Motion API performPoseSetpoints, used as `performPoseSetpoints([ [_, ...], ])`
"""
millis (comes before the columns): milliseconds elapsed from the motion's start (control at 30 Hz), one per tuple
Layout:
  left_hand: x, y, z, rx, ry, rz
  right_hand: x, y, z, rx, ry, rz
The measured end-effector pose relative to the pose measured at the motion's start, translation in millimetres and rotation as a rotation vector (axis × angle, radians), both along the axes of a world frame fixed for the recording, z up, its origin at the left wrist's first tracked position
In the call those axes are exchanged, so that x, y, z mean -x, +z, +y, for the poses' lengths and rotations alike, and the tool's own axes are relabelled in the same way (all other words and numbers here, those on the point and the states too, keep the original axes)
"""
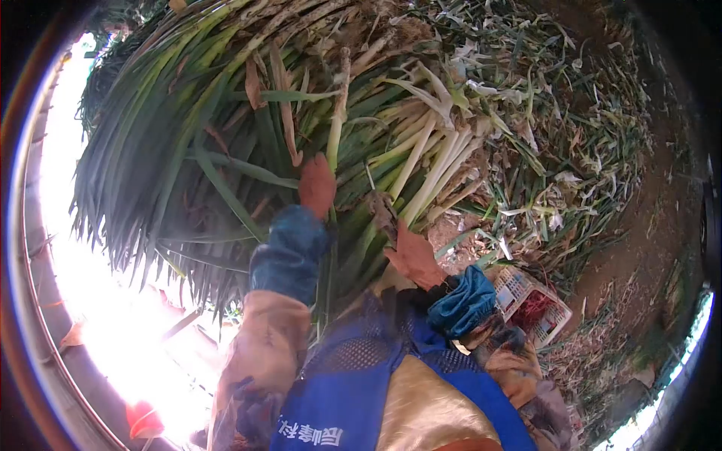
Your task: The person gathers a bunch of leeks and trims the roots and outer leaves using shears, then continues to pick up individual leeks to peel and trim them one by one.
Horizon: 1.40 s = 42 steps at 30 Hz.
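My left hand (317,186) is closed around a leek (338,124) whose pale stem and root end point up and away from me. A few dry brown leaves hang beside it. In my right hand (415,255) is a muddy air gun (383,216), its thin metal nozzle angled up toward the stalks. Pale, cleaned leek stems (440,169) lie just beyond the nozzle, their green tops running back under my arms. To the left spreads a thick pile of uncleaned leeks (162,131) with long green leaves.
Stripped leaves and peelings (549,128) cover the ground at the right. A white plastic basket (553,323) with reddish string or ties in it sits beside my right forearm. Bare brown soil (624,263) shows farther right. An orange-red object (143,419) is at the lower left, in bright light.
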<state>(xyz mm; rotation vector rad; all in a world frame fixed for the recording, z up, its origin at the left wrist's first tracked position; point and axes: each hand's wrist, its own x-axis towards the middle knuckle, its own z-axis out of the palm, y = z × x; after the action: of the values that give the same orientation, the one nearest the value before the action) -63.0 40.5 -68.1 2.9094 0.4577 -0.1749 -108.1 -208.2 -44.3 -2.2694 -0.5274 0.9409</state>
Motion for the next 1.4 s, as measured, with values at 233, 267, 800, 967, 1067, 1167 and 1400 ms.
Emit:
performPoseSetpoints([
  [233, 3, -9, 4, 0.504, 0.166, 0.307, 3, 40, -15, -0.002, -0.067, 0.170],
  [267, 3, -4, 0, 0.573, 0.211, 0.283, 5, 51, -15, 0.014, -0.051, 0.157],
  [800, 40, -83, -51, 0.533, 0.338, 0.078, 41, 44, -55, -0.046, -0.028, 0.202],
  [967, 32, -59, -56, 0.472, 0.366, 0.123, 35, 34, -47, -0.076, -0.084, 0.176],
  [1067, 26, -47, -58, 0.415, 0.342, 0.209, 14, 32, -38, -0.062, -0.155, 0.222],
  [1167, 25, -33, -59, 0.604, 0.234, 0.234, 11, 32, -34, -0.062, -0.155, 0.107],
  [1400, 61, -11, -57, 0.693, 0.250, 0.381, -17, 2, -24, 0.047, -0.201, 0.062],
])
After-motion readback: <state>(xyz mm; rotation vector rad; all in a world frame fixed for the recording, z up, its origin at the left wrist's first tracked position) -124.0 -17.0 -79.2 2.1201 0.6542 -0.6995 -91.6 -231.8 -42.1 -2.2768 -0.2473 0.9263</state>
